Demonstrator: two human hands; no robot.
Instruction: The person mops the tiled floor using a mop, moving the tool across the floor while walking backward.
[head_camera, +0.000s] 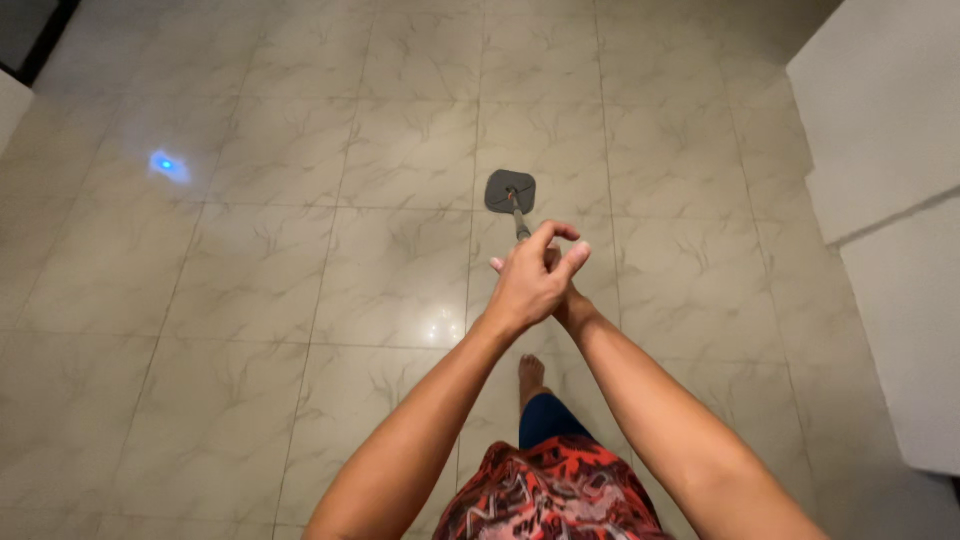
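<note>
A mop with a small dark grey flat head (510, 190) rests on the glossy tiled floor ahead of me. Its thin handle (520, 222) runs back toward me into my hands. My left hand (530, 283) is wrapped around the top of the handle, in front of my right hand. My right hand (572, 297) grips the handle just behind it and is mostly hidden by the left. Both arms reach forward together.
Beige marbled floor tiles (300, 300) fill the view. A white wall or counter (890, 200) runs along the right side. A small blue light spot (166, 164) glows on the floor at left. My bare foot (530, 375) stands below my hands.
</note>
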